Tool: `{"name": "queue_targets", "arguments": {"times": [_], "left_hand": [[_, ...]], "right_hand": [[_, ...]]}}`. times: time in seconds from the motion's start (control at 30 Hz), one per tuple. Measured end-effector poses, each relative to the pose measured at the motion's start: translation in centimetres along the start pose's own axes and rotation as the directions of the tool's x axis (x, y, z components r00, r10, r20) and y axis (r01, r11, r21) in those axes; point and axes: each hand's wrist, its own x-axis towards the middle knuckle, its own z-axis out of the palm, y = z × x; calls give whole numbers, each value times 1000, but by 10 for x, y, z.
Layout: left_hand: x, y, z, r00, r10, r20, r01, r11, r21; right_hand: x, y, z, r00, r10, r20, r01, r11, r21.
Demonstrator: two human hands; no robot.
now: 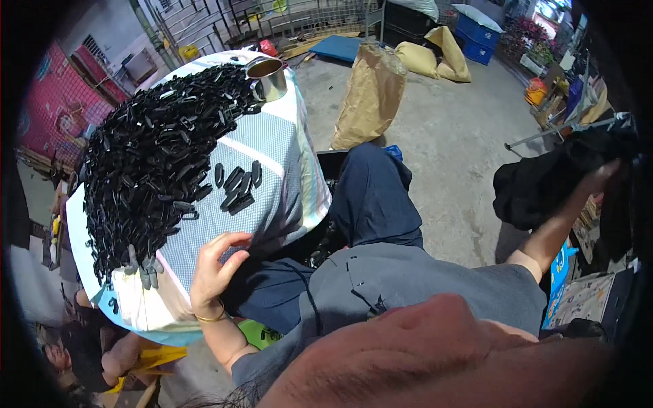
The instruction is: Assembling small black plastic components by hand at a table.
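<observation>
My left hand (216, 268) hovers at the near right edge of the cloth-covered table (269, 143). Its thumb and forefinger are apart, and nothing shows between them. A large heap of small, long black plastic pieces (149, 149) covers much of the tabletop. Several more of these lie in a loose group (237, 187) on the checked cloth, farther out than that hand. Stretched far to the right, my right hand (602, 178) reaches to a bundle of black cloth (534, 183). Its fingers fade into the dark rim, so their grip is hidden.
A metal mug (266, 78) stands at the heap's far edge. Grey finger-shaped pieces (143, 270) lie at the table's near left. Beyond my knees stands a brown paper sack (371, 95). Blue crates (476, 37) are farther back. Another person (102, 350) sits at lower left.
</observation>
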Motion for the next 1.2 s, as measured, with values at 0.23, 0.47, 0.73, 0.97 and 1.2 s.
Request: {"name": "queue_targets", "arguments": {"times": [0.23,0.47,0.73,0.97,1.2], "left_hand": [[-7,32,-9,997,-54,-53,61,989,134],[-24,13,-22,991,-37,-125,53,991,124],[-21,7,-34,990,-35,-135,58,983,175],[-13,10,-33,994,-11,-108,30,984,178],[-13,10,-37,993,-26,-111,49,977,208]], "right_hand": [[-121,-82,25,939,326,-109,-333,784,-523],[-97,-223,-86,955,128,-266,-284,645,-709],[-307,-560,-200,951,197,-239,-306,706,-638],[-236,-428,-199,947,257,-194,-322,767,-556],[-187,-317,-201,939,329,-105,-337,809,-482]]}}
